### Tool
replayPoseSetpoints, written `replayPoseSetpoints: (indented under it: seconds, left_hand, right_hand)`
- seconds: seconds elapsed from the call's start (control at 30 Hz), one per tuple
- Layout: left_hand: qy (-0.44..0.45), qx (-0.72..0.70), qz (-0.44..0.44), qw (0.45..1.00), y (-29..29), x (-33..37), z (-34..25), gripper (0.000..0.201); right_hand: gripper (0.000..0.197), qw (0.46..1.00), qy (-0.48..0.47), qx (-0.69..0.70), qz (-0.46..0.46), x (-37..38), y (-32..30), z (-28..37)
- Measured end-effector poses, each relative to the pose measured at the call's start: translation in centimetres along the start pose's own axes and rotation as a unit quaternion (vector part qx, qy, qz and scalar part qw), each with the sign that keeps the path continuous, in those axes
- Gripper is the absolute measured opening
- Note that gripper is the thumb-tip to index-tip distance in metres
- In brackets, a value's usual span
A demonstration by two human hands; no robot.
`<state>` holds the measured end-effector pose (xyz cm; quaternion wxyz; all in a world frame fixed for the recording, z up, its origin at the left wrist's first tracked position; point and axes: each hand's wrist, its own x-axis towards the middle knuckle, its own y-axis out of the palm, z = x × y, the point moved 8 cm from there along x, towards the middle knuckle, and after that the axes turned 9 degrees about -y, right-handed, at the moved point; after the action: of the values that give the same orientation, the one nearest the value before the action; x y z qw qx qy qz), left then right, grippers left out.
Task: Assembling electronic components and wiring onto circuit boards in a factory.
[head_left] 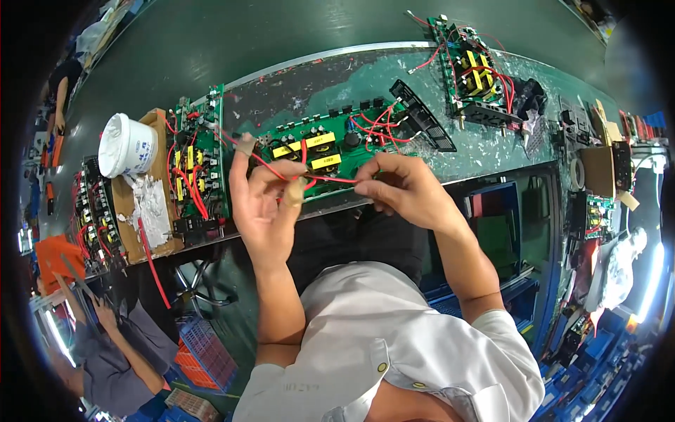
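Observation:
A red wire (333, 178) stretches between my two hands, just above the near edge of a green circuit board (336, 126). My right hand (411, 190) pinches the wire's right end between thumb and forefinger. The wire runs on leftward through the fingers of my left hand (264, 211), whose thumb and middle finger come close together on it. Pale finger cots cover its thumb and forefinger tips. On the board sit yellow-wrapped transformers (325, 163) and looping red wires. A black slotted end plate (423, 116) leans at its right end.
Left of the board lie another wired board (188, 155) and a cardboard box (123, 211) with a white tub (126, 145) and white paste (149, 204). A further board assembly (478, 76) stands at the far right. A co-worker (123, 359) is at the lower left.

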<state>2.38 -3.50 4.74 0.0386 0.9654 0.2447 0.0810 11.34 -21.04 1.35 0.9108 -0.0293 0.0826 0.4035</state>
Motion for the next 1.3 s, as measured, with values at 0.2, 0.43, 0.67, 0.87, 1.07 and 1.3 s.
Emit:
replayPoseSetpoints:
  seconds: [0.2,0.43,0.67,0.87,1.07,1.3]
  left_hand:
    - [0.141,0.118,0.033,0.982,3.2,-1.0,-2.6,0.03]
    - [-0.025,0.056,0.134,0.989,7.4,0.4,2.5,0.027]
    - [-0.114,-0.029,0.172,0.978,7.8,0.7,4.6,0.027]
    - [-0.115,0.012,0.134,0.984,8.0,1.4,4.6,0.027]
    - [-0.036,0.06,0.152,0.986,9.1,2.5,2.0,0.02]
    - [-0.199,-0.081,0.175,0.961,8.9,2.8,4.2,0.018]
  right_hand:
    - [0.009,0.976,-0.039,0.197,-0.083,0.5,-1.5,-1.5]
    - [0.013,0.938,-0.092,0.313,-0.12,0.4,-2.9,-1.0]
    - [0.015,0.943,-0.126,0.262,-0.162,-0.3,-3.5,-1.9]
    - [0.014,0.983,-0.093,0.083,-0.134,-0.6,-3.7,-2.0]
    - [0.012,0.983,-0.141,0.04,-0.106,-0.3,-4.8,1.1]
    - [0.012,0.973,-0.186,-0.121,-0.068,-0.7,-5.0,3.1]
